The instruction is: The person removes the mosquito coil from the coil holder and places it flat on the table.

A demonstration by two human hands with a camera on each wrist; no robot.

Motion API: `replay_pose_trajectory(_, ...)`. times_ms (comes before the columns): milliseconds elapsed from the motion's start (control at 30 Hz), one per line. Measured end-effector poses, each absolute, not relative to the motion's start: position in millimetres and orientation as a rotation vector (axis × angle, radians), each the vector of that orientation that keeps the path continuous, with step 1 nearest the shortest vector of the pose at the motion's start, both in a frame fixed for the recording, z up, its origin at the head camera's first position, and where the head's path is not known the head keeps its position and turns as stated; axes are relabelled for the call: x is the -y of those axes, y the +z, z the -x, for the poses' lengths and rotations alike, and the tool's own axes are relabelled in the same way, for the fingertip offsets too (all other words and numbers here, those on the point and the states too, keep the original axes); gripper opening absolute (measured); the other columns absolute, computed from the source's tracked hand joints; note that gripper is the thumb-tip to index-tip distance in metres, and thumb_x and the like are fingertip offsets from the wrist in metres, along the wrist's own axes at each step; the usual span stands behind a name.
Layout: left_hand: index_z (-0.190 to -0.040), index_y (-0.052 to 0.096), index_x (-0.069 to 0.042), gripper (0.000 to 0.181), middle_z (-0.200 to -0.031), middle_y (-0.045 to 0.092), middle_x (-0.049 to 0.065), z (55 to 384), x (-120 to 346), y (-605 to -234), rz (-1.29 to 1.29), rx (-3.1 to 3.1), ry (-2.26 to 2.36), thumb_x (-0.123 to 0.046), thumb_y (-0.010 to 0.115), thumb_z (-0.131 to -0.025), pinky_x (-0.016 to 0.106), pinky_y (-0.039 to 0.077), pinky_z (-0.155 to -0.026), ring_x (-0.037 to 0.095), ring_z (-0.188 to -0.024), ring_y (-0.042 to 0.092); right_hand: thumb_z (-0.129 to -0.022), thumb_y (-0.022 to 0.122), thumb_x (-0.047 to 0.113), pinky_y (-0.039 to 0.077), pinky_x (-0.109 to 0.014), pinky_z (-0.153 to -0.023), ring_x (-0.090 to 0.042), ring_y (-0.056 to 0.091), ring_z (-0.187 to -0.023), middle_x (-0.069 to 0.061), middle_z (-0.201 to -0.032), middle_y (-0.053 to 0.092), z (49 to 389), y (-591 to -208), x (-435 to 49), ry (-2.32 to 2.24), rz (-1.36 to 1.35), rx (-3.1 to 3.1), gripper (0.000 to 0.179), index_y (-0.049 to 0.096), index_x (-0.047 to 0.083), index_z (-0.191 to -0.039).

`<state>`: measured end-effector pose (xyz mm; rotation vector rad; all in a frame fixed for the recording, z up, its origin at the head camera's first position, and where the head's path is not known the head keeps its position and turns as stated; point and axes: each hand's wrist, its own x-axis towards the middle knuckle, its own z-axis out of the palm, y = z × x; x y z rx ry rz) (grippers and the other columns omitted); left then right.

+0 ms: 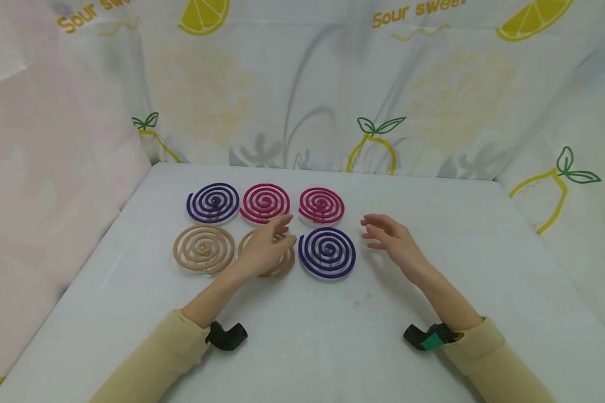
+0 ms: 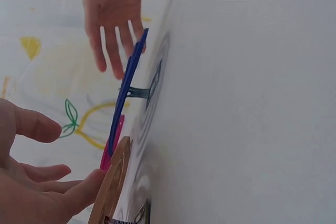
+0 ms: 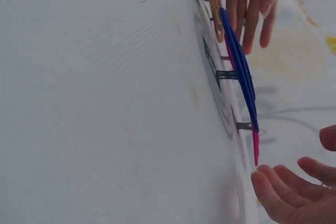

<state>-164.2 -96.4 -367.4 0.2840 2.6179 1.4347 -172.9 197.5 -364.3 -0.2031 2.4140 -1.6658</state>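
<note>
Several mosquito coils stand on small stands in two rows on the white table. My left hand (image 1: 267, 246) hovers over the middle tan coil (image 1: 283, 268) of the near row, fingers loosely bent, holding nothing and hiding part of it. To its right is a dark blue coil (image 1: 327, 250), raised on a stand in the right wrist view. My right hand (image 1: 393, 243) hangs in the air to the right of that coil, relaxed and apart from it. Another tan coil (image 1: 204, 246) lies at the near left. The far row has a purple coil (image 1: 215, 201), a pink coil (image 1: 266, 201) and another pink coil (image 1: 321, 204).
The white table (image 1: 327, 336) ends at the back against a hanging cloth (image 1: 322, 84) printed with lemons and lettering. More cloth hangs along both sides. A black wrist mount (image 1: 227, 336) sits on the left wrist and a similar black mount (image 1: 428, 337) on the right.
</note>
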Motion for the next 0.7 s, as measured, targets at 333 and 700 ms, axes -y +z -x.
replay_pose_trajectory(333, -0.149, 0.045, -0.009, 0.054, -0.144, 0.055, 0.018, 158, 89, -367, -0.270, -2.561, 1.423, -0.018, 0.059, -0.097, 0.050, 0.038, -0.115, 0.032, -0.135, 0.051, -0.105, 0.052, 0.022, 0.055, -0.033, -0.099, -0.028, 0.064, -0.116, -0.026, -0.141, 0.052, 174, -376, -195, -1.788, 0.209, -2.222, 0.047, 0.045, -0.005, -0.143)
replay_pose_trajectory(700, -0.145, 0.048, -0.005, 0.055, -0.148, 0.051, 0.019, 155, 80, -375, -0.250, -2.513, 1.560, -0.008, 0.062, -0.093, 0.047, 0.035, -0.118, 0.034, -0.137, 0.048, -0.101, 0.056, 0.012, 0.057, -0.038, -0.094, -0.019, 0.066, -0.108, -0.026, -0.141, 0.052, 172, -387, -191, -1.771, 0.183, -2.138, 0.047, 0.044, -0.003, -0.144)
